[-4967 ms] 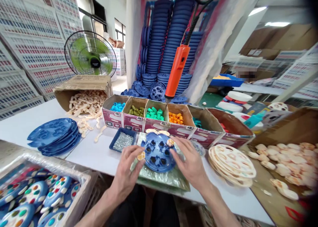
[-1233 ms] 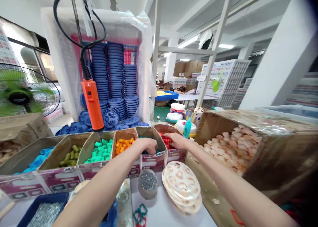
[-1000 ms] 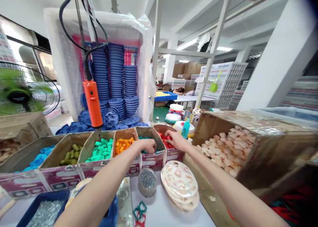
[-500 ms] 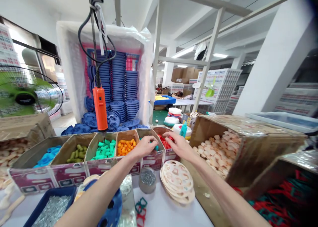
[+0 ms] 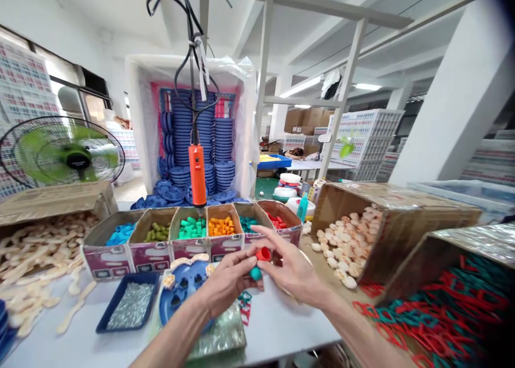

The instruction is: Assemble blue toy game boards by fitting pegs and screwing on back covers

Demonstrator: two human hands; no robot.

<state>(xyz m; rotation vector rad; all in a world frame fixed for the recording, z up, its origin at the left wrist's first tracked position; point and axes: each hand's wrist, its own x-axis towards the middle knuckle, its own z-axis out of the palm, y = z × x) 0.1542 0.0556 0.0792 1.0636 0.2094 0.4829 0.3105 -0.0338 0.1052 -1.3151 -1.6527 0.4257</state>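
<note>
My left hand (image 5: 226,280) holds a small teal plastic piece (image 5: 255,273) at its fingertips. My right hand (image 5: 293,271) pinches a small red plastic piece (image 5: 263,254) just above it. Both hands meet over the white table, in front of a row of cardboard bins (image 5: 189,245) with blue, olive, green, orange, teal and red pieces. A blue round plate with holes (image 5: 179,287) lies on a shiny mat just left of my left hand, with a cream part along its top edge.
An orange powered screwdriver (image 5: 197,175) hangs on a cable above the bins. A blue tray of screws (image 5: 131,308) lies at the left. Cardboard boxes of cream parts (image 5: 354,234) stand right and left, a box of red and teal frames (image 5: 442,303) far right, a fan (image 5: 60,152) at back left.
Both hands came back from the teal and red bins toward me, each carrying one piece. Five seconds ago they rested on the blue plate. The view has swung left and down.
</note>
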